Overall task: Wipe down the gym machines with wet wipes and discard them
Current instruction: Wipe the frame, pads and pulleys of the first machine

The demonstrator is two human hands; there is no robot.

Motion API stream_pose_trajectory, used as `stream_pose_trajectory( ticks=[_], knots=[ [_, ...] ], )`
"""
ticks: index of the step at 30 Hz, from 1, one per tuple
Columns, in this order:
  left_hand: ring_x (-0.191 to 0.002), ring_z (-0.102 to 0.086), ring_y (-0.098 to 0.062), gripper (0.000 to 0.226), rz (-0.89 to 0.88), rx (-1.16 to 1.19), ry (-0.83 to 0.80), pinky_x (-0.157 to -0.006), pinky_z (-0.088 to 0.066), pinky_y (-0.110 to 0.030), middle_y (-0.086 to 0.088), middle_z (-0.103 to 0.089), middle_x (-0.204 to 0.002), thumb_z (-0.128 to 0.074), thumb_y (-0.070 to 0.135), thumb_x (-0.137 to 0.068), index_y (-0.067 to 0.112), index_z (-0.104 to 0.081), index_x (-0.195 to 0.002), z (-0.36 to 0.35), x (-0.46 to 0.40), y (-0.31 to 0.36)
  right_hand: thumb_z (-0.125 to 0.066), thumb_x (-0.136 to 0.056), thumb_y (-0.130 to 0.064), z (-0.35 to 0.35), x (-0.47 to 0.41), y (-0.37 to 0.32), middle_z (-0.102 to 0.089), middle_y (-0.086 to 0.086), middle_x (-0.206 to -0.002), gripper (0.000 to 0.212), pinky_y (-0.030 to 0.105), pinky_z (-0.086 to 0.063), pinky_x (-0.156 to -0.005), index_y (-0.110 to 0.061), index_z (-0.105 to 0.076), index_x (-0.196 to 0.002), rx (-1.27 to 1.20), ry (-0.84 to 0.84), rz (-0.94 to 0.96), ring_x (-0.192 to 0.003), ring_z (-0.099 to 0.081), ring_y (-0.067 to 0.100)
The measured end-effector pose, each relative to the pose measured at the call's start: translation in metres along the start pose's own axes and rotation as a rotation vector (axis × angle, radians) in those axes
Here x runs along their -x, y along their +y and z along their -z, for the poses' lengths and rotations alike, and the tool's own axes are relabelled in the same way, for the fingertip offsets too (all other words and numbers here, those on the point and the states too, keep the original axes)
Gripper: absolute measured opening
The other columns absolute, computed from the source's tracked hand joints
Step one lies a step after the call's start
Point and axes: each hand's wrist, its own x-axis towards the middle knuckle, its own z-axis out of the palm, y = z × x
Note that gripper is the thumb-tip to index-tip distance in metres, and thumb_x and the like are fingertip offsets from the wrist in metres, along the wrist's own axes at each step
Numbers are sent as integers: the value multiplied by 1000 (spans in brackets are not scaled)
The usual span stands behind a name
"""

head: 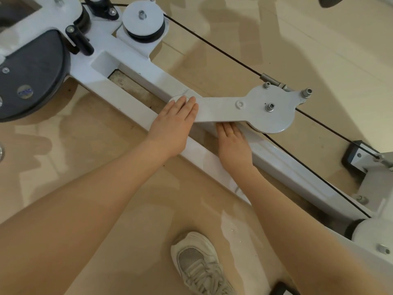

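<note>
both arms reach forward, left hand (173,122) and right hand (232,141) flat.

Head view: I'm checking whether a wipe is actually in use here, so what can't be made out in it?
- Wet wipe: none shows; the flat left hand on the white pivot plate would cover one.
- Right hand: fingertips hidden under the plate's edge.
- Black cable: both ends run out of the frame.
- Sticker on the dark cover: print too small.

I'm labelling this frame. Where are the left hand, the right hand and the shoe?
left hand (173,126): head view, back of the hand, flat on the white plate.
right hand (232,143): head view, back of the hand, fingers under the plate.
shoe (198,265): head view, laces.
</note>
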Motion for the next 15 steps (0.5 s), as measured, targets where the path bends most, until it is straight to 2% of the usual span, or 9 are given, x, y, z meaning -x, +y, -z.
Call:
stream_pose_trajectory(
  ticks=[5,10,13,15],
  knots=[
    [-144,8,-22,70,-2,-17,-17,-114,8,-32,-5,9,-157,-38,9,-92,10,3,-149,1,-2,0,-30,-99,-14,-4,-16,-6,-23,6,-154,52,35,-5,-117,-14,-16,-149,15,-42,63,-143,-15,24],
    [-144,10,-21,70,4,-16,-25,-115,9,-32,-4,11,-157,-36,7,-92,11,5,-149,1,-1,2,-39,-94,-4,-1,13,25,-20,12,-155,57,33,-10,-115,-6,-19,-148,-27,13,-49,-143,-15,27],
    [-144,9,-22,69,5,-11,-23,-115,8,-32,-4,10,-157,-36,7,-93,10,4,-149,0,0,1,-47,-86,6,1,39,53,-31,17,-149,59,39,-25,-111,-2,-32,-143,16,36,-51,-138,-29,33],
    [-144,9,-22,69,8,-8,-24,-115,7,-32,-4,9,-157,-36,7,-93,10,4,-149,0,0,0,-60,-74,15,0,53,73,-49,23,-135,56,45,-47,-92,3,-51,-128,32,122,-44,-119,-51,40]
  ],
)
